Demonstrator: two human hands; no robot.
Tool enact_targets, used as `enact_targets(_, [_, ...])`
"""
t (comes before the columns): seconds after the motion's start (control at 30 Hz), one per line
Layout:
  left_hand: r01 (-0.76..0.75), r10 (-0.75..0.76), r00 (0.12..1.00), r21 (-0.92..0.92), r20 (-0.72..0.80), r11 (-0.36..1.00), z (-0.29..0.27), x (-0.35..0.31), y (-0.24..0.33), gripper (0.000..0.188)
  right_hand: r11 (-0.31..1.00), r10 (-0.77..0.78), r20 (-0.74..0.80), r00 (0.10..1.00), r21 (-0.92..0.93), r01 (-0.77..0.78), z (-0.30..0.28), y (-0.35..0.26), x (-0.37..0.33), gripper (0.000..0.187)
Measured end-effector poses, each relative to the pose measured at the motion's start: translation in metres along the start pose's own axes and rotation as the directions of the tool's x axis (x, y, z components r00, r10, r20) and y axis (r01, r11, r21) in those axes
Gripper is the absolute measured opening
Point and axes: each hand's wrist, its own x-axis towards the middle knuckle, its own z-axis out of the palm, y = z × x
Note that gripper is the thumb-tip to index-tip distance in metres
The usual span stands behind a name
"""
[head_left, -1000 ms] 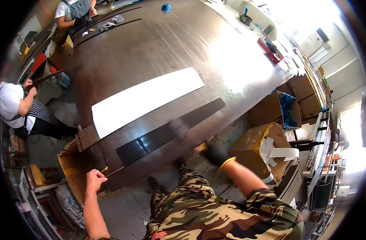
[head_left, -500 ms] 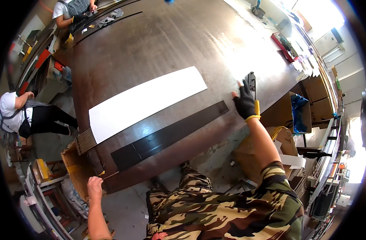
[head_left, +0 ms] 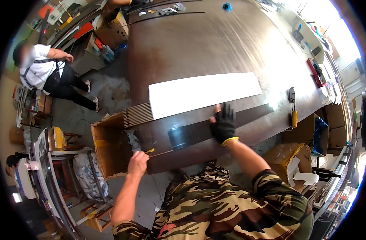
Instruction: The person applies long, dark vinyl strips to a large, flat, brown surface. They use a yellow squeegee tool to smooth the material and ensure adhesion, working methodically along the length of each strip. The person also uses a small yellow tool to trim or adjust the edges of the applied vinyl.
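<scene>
While left fingers (head_left: 141, 157) pinch a rod (head_left: 161, 153), right fingers (head_left: 226, 113) spread over a dark strip (head_left: 249, 117) stretching away rightward.

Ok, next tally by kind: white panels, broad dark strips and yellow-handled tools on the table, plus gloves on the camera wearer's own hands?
White panel: 1
Broad dark strip: 1, beneath the right hand
Yellow-handled tool: 1
Black glove: 1, on the right hand; the left hand is bare
Total: 4

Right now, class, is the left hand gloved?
No, the left hand is bare; only the right hand wears a black glove.
</scene>
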Motion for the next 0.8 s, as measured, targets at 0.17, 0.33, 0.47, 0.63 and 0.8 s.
enact_targets(0.17, [-0.050, 0.050, 0.999, -0.027, -0.001, 0.998, 0.007, 0.003, -0.007, 0.012, 0.963, -0.168, 0.104, 0.980, 0.231, 0.140, 0.041, -0.193, -0.042, 0.072])
enact_targets(0.33, [-0.075, 0.074, 0.997, -0.023, -0.025, 0.997, 0.011, -0.005, -0.024, 0.010, 0.824, -0.344, -0.126, 0.930, 0.434, 0.364, 0.043, -0.261, -0.057, 0.059])
enact_targets(0.47, [-0.084, 0.080, 0.995, -0.060, -0.055, 0.995, 0.013, -0.009, -0.023, 0.009, 0.795, -0.130, -0.117, 0.985, 0.581, 0.174, 0.009, -0.207, -0.075, 0.055])
enact_targets(0.63, [-0.133, 0.135, 0.989, -0.051, 0.055, 0.990, -0.015, -0.004, -0.013, 0.007, 0.410, 0.783, 0.081, 0.617, 0.677, -0.610, -0.014, -0.073, -0.082, 0.040])
enact_targets(0.8, [-0.266, 0.259, 0.957, 0.039, 0.132, 0.963, -0.096, 0.014, 0.019, 0.005, -0.695, 0.518, 0.711, 0.476, 0.674, -0.250, -0.018, 0.054, -0.059, 0.048])
